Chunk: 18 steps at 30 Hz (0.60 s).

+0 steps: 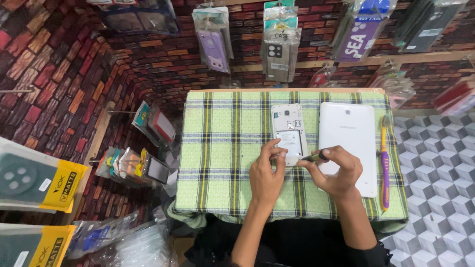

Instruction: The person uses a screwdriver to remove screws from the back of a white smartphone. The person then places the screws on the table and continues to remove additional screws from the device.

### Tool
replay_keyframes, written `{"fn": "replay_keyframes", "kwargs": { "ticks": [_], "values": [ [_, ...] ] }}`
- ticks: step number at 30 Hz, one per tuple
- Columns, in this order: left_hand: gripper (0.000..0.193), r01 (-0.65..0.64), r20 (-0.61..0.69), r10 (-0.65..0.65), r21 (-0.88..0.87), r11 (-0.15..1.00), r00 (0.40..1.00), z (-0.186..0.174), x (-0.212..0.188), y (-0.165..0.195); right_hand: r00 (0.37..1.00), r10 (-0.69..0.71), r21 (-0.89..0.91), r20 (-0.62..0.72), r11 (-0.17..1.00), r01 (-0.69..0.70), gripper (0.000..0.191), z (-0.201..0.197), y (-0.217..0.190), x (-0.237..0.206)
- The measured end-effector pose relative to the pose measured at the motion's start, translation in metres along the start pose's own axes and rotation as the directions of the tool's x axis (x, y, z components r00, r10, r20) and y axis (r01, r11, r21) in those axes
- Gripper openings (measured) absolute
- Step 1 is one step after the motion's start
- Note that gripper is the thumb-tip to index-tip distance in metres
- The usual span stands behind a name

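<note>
On the worktop (217, 148), which was covered by a green plaid cloth (222, 188), an opened phone (288, 132) lay face down with its back cover off, so that its inner plate and battery bay showed. It sat near the middle of the cloth, a little toward the far edge. Your left hand (265, 179) reached up to the phone's near edge, and its fingers (275, 148) pressed on the lower left corner of the phone, steadying it rather than closing round it. Your right hand (336, 174) came in from the right side, and its fingers (330, 154) were pinched on a small screwdriver (313, 157) with a dark and green grip. The screwdriver lay nearly level, with its tip pointing left at the phone's lower right corner, touching it or just beside it; you could not tell which from this view.

Just beside the phone on its right lay a white tablet (348, 133), back side up, and your right hand partly covered its near half. Further right, close to the cloth's edge, a toothbrush (384, 165) with a yellow and purple handle lay lengthwise, its bristle end toward the far side. Behind the worktop, phone cases in clear packets (277, 47) hung against a brick-pattern wall (59, 84), and more packets (148, 126) hung on hooks at the left.
</note>
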<state>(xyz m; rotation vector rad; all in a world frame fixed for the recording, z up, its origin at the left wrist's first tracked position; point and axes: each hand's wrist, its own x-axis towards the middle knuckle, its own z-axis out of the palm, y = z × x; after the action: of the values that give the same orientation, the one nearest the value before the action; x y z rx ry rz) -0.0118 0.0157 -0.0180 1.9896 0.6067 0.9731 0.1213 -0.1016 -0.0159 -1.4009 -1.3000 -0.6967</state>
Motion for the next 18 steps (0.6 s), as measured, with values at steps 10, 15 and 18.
{"fn": "replay_keyframes", "kwargs": {
  "ticks": [10,15,18],
  "values": [
    [0.031,0.017,0.004,-0.017,0.035,0.999,1.000,0.005,0.001,-0.004,0.970,0.118,-0.104,0.212,0.990,-0.097,0.068,0.000,-0.021,0.014],
    [0.032,0.001,-0.004,-0.001,0.042,0.999,1.000,0.008,0.003,-0.006,0.945,0.226,0.266,0.236,0.921,-0.286,0.054,-0.002,-0.023,0.013],
    [0.031,0.042,0.013,-0.042,0.058,0.997,0.999,0.009,0.004,-0.005,0.970,0.203,0.031,0.138,0.977,-0.209,0.066,-0.001,-0.023,0.010]
  ]
}}
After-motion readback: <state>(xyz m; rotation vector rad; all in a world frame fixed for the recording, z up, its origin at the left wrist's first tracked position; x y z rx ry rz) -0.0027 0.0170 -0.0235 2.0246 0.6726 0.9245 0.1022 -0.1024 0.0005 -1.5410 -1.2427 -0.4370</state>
